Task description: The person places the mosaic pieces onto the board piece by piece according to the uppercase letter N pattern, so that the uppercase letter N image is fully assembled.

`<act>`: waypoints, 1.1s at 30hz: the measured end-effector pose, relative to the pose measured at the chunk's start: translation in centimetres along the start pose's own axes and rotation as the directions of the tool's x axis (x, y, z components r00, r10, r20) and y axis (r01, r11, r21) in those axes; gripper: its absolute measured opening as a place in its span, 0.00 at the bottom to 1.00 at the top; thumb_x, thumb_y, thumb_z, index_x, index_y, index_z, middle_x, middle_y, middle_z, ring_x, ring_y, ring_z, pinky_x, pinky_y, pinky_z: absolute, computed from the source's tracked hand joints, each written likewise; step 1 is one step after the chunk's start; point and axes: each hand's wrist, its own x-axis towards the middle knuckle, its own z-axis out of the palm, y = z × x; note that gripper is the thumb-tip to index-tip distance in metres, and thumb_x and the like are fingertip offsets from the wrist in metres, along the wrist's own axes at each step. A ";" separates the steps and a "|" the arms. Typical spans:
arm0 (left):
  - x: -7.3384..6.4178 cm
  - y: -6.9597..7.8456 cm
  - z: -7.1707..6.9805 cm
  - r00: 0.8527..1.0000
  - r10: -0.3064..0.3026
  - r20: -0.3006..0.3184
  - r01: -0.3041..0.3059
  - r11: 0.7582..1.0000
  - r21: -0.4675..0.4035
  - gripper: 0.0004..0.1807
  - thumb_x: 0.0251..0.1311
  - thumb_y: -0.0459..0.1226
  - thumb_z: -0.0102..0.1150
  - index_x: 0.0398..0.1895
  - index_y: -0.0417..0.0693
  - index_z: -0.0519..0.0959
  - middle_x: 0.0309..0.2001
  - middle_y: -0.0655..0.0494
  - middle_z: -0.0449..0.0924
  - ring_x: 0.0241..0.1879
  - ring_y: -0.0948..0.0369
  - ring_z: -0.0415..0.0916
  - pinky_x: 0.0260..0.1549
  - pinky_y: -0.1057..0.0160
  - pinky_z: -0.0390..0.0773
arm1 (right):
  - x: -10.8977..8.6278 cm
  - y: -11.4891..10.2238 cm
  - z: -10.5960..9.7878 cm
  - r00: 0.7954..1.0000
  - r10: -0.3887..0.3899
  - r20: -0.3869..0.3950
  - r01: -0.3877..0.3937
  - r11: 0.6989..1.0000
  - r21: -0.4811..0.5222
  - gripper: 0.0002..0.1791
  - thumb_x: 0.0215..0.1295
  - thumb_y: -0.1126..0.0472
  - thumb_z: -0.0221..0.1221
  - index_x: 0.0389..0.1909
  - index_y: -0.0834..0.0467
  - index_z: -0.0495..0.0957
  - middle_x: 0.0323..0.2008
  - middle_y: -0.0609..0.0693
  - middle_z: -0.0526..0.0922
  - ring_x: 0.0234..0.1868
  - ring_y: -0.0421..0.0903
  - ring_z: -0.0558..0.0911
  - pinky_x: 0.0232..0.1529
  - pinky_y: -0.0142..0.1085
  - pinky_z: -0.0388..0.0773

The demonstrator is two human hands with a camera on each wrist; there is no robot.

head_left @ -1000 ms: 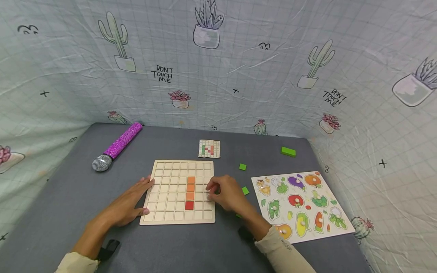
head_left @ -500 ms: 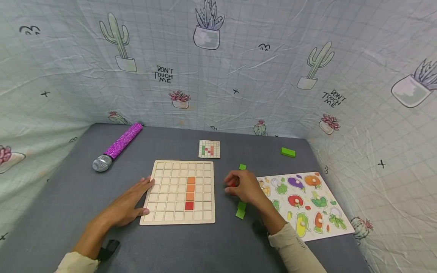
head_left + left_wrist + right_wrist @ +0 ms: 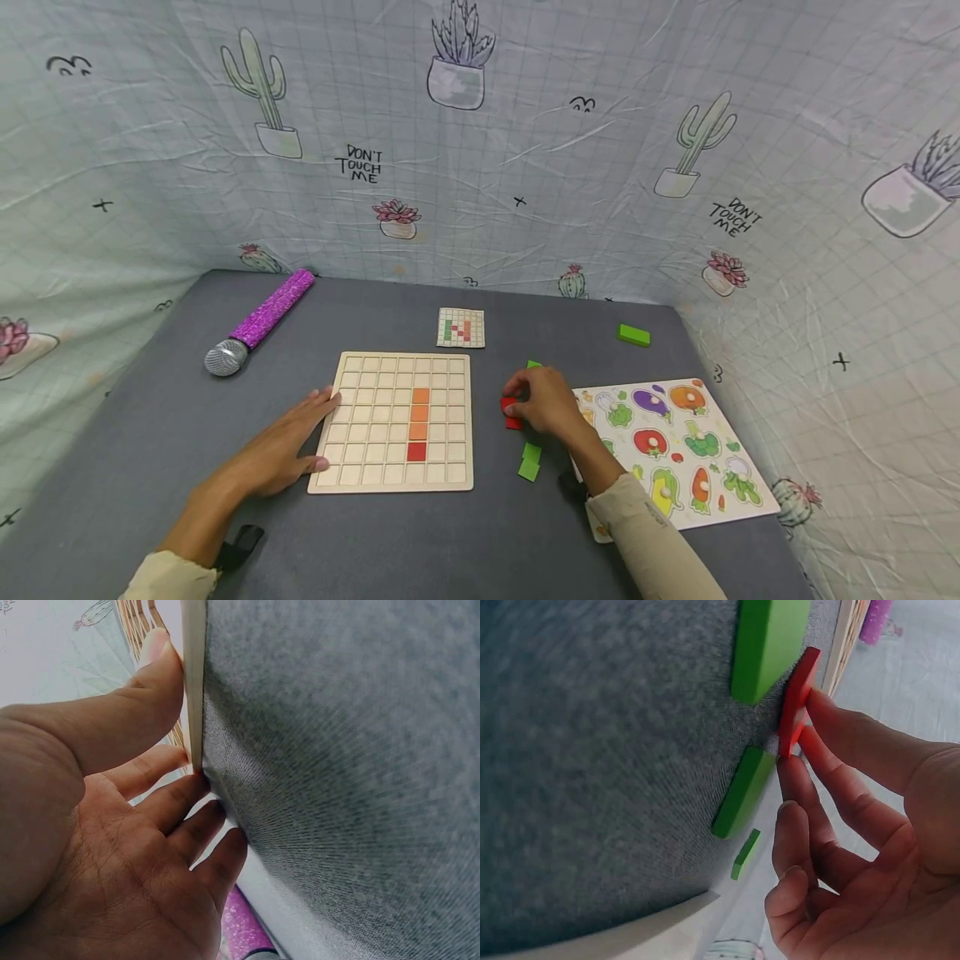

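Tabletop (image 3: 375, 546) is backed by printed cloth (image 3: 517, 150). Red tile (image 3: 796, 705) is pinched by right hand (image 3: 551, 402), nearer tabletop's right edge; grid board (image 3: 371, 425) is touched at left edge by left hand (image 3: 276, 448), fingers extended.

Lt beige sleeves (image 3: 660, 546), R one w/ faint dk marking (image 3: 657, 516); blk wrist straps (image 3: 240, 547); hands (image 3: 279, 454) bare.

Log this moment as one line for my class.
left hand: touching grid board edge | right hand: touching red tile | green tiles: lying nearby
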 end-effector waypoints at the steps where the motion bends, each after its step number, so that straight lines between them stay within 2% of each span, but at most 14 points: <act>1: 0.0 0.0 0.0 1.000 0.002 -0.001 -0.002 1.000 0.002 0.49 0.61 0.37 0.75 0.82 0.38 0.60 0.83 0.33 0.54 0.82 0.32 0.50 0.77 0.35 0.57 | 0.1 0.0 0.1 1.000 0.002 0.006 -0.002 1.000 -0.004 0.11 0.56 0.60 0.80 0.38 0.49 0.90 0.36 0.46 0.88 0.46 0.49 0.82 0.46 0.45 0.80; 8: 0.0 0.1 0.0 1.000 0.000 0.003 0.000 1.000 0.000 0.49 0.60 0.36 0.75 0.82 0.37 0.60 0.83 0.33 0.54 0.82 0.31 0.51 0.75 0.30 0.58 | 0.5 0.1 0.3 1.000 -0.002 0.025 0.002 1.000 0.013 0.10 0.54 0.61 0.81 0.31 0.50 0.87 0.29 0.43 0.84 0.32 0.41 0.79 0.37 0.38 0.77; 11: 0.0 0.1 0.1 1.000 -0.003 0.005 0.003 1.000 0.000 0.49 0.61 0.36 0.75 0.82 0.37 0.60 0.83 0.33 0.54 0.82 0.31 0.51 0.74 0.30 0.58 | 0.4 0.0 0.3 0.999 -0.035 0.030 0.033 0.998 0.054 0.10 0.55 0.62 0.80 0.32 0.50 0.87 0.26 0.42 0.84 0.29 0.40 0.78 0.36 0.37 0.76; 16: 0.0 0.0 0.1 1.000 0.001 -0.002 -0.001 1.000 -0.003 0.49 0.61 0.36 0.75 0.82 0.38 0.60 0.84 0.33 0.53 0.82 0.32 0.50 0.76 0.32 0.58 | 0.2 -0.4 0.2 0.991 -0.118 0.057 0.110 0.985 0.132 0.09 0.59 0.64 0.78 0.37 0.51 0.88 0.25 0.44 0.84 0.27 0.40 0.78 0.33 0.36 0.76; 19: -0.1 0.0 0.1 1.000 0.005 -0.009 -0.005 1.000 -0.005 0.49 0.61 0.36 0.74 0.82 0.38 0.60 0.84 0.33 0.53 0.82 0.32 0.51 0.77 0.34 0.58 | -0.1 -0.9 0.3 0.988 -0.132 0.073 0.119 0.979 0.166 0.07 0.60 0.63 0.77 0.37 0.51 0.88 0.25 0.44 0.84 0.26 0.39 0.79 0.30 0.34 0.76; 25: -0.1 0.0 0.1 1.000 0.008 -0.012 -0.008 1.000 -0.002 0.49 0.61 0.36 0.74 0.82 0.38 0.60 0.83 0.33 0.54 0.82 0.32 0.51 0.77 0.35 0.58 | -0.6 -2.3 0.7 0.991 -0.133 0.029 0.125 0.973 0.193 0.08 0.60 0.60 0.77 0.30 0.50 0.86 0.24 0.42 0.85 0.23 0.37 0.80 0.27 0.33 0.76; 29: -0.1 0.0 0.1 1.000 0.007 -0.009 -0.007 1.000 -0.001 0.49 0.61 0.36 0.74 0.82 0.38 0.60 0.83 0.33 0.54 0.82 0.32 0.51 0.76 0.33 0.58 | -0.8 -3.3 1.4 0.985 -0.174 0.003 0.171 0.969 0.179 0.09 0.60 0.60 0.77 0.28 0.49 0.85 0.23 0.41 0.85 0.23 0.36 0.80 0.27 0.31 0.76; 33: -0.1 0.0 0.0 1.000 0.008 -0.009 -0.008 1.000 -0.002 0.49 0.61 0.35 0.75 0.82 0.37 0.60 0.83 0.33 0.54 0.82 0.31 0.51 0.75 0.31 0.58 | -0.9 -4.4 2.1 0.978 -0.210 0.010 0.204 0.959 0.197 0.08 0.62 0.61 0.76 0.28 0.50 0.86 0.23 0.41 0.85 0.24 0.36 0.80 0.27 0.30 0.76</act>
